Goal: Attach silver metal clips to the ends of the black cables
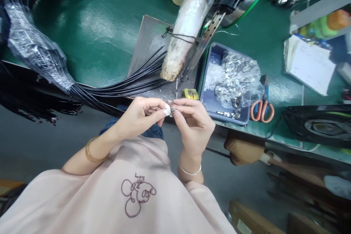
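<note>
Close together at the table's front edge, my left hand (144,115) and my right hand (193,122) meet at the fingertips. Both are closed in a pinch around a small shiny metal piece (172,111), mostly covered by the fingers. White tape (167,110) wraps one left fingertip. Just beyond the hands, a bundle of black cables (120,87) spreads its ends over a grey metal plate (145,40). Above the plate hang a whitish wrapped tube (179,40) and a perforated metal rod (204,42). A small yellow object (190,94) lies near my right fingers.
Right of the plate, a blue tray (245,117) holds a plastic bag of small metal pieces (238,76). Orange-handled scissors (262,108) lie beside it. Further right are papers (309,65) and a black object (320,126). Clear plastic wraps the cable bundle (35,47). Another person's arm (298,172) shows at right.
</note>
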Demonstrator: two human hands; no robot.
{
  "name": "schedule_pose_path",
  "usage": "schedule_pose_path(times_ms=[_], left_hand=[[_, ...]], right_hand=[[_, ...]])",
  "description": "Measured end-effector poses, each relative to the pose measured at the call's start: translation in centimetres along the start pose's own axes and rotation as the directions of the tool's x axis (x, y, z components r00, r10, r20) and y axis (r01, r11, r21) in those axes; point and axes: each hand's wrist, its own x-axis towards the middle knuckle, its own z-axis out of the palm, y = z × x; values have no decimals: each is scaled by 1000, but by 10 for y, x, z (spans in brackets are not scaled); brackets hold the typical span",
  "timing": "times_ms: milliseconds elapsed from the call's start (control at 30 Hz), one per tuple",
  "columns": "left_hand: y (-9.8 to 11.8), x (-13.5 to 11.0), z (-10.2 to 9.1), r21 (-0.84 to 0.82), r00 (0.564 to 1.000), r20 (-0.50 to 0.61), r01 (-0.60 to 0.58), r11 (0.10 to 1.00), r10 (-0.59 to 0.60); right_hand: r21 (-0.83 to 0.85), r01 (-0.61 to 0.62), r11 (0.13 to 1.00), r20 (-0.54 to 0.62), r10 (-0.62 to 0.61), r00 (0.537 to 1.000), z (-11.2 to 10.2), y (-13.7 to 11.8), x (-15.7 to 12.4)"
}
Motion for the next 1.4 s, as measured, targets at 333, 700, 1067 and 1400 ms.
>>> schedule_pose_path(times_ms=[333,700,1067,1400], left_hand=[[-2,1,-1,-44,1000,-21,4,999,-5],[0,4,5,-15,997,-57,41,999,-42],[1,6,8,27,998,-46,43,999,-41],[1,8,9,-9,993,-110,30,1000,-31]], right_hand=[[80,-20,997,16,19,1000,3,0,1],[-11,90,996,-89,-91,992,-9,0,1],[-207,235,950,79,-223,972,-15,-8,1],[-309,260,915,-108,-305,946,-11,-4,2]])
